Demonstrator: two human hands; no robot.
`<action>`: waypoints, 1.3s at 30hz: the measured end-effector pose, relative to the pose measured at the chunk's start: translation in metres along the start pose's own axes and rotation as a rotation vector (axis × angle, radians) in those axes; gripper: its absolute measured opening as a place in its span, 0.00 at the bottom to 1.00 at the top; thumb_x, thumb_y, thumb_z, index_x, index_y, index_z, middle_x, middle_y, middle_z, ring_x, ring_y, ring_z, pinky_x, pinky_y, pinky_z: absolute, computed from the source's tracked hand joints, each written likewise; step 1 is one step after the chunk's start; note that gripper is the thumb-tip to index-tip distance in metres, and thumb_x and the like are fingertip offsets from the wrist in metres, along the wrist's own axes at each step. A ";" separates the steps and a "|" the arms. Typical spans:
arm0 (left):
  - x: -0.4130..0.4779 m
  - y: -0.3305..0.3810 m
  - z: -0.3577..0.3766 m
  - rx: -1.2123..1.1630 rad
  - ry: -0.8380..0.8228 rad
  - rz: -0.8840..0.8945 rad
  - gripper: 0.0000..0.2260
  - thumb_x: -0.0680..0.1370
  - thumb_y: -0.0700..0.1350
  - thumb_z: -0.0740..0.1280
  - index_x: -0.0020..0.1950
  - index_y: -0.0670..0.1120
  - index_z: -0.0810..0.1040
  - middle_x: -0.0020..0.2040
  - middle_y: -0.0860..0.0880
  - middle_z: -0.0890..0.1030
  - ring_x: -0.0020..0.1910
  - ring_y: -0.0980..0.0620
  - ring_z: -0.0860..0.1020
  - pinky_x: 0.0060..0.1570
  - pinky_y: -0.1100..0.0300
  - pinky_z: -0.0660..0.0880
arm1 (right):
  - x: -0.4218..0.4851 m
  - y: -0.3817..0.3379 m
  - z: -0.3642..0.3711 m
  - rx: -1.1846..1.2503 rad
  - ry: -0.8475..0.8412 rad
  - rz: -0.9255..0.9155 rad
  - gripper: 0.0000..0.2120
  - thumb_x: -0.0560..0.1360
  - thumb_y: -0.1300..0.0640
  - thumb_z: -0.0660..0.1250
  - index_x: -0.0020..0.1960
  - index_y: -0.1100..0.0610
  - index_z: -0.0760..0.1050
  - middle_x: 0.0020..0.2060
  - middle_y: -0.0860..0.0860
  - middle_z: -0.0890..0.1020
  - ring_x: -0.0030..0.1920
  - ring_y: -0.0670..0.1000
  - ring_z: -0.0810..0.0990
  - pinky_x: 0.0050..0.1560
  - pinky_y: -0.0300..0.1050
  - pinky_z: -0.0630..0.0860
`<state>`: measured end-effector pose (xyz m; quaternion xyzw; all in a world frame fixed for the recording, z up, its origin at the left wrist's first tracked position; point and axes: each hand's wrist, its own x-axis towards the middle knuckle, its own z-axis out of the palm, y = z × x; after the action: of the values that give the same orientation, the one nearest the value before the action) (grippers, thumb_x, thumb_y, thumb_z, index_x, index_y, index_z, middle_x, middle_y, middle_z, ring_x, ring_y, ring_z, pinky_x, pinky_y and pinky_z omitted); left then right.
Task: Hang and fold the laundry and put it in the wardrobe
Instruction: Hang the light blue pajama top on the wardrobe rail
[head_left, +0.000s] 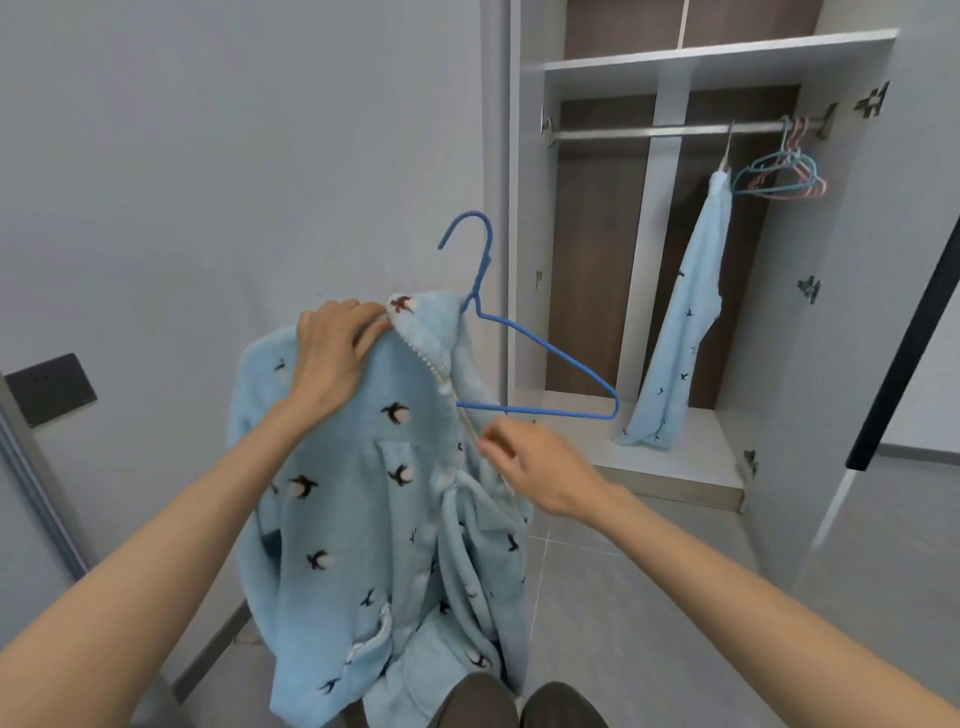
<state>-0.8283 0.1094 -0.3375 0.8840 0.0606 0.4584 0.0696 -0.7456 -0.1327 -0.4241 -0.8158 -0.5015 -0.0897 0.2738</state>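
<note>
A light blue fleece pajama top (363, 493) with small bird prints hangs in front of me, half on a blue wire hanger (540, 379). My left hand (332, 353) grips the top's collar and shoulder over the hanger's left side. My right hand (535, 467) pinches the front trimmed edge of the top just under the hanger's bare right arm. The hanger's hook points up and left. In the open wardrobe (675, 62), matching light blue pajama trousers (680, 332) hang from the rail (665, 131).
Several teal and pink empty hangers (784, 174) hang at the rail's right end. The wardrobe's open door (852, 312) stands at the right, with a dark bar handle (904, 353). A dark wall panel (49, 387) is on the left. My knees (519, 706) show at the bottom.
</note>
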 end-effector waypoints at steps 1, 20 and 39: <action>-0.001 -0.002 0.000 -0.021 0.016 -0.021 0.10 0.82 0.46 0.60 0.46 0.46 0.79 0.35 0.53 0.71 0.39 0.48 0.70 0.40 0.56 0.55 | -0.003 0.004 0.012 -0.026 -0.141 0.027 0.13 0.81 0.48 0.56 0.59 0.54 0.72 0.53 0.52 0.80 0.52 0.53 0.77 0.52 0.52 0.74; -0.038 -0.072 -0.019 -0.169 0.036 -0.220 0.10 0.81 0.46 0.62 0.51 0.46 0.83 0.39 0.43 0.80 0.42 0.43 0.75 0.51 0.41 0.68 | 0.021 0.076 0.027 -0.703 -0.301 -0.129 0.18 0.73 0.60 0.61 0.63 0.54 0.71 0.66 0.48 0.72 0.72 0.50 0.61 0.61 0.45 0.61; -0.078 -0.104 -0.011 -0.243 -0.160 -0.220 0.09 0.79 0.43 0.64 0.55 0.46 0.83 0.35 0.48 0.78 0.36 0.47 0.72 0.44 0.47 0.68 | 0.028 0.091 -0.012 -0.500 -0.415 0.094 0.15 0.74 0.64 0.61 0.55 0.51 0.80 0.69 0.42 0.72 0.64 0.51 0.73 0.45 0.40 0.66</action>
<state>-0.8869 0.1989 -0.4124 0.8907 0.0952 0.3802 0.2302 -0.6512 -0.1490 -0.4345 -0.8810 -0.4706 -0.0289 -0.0393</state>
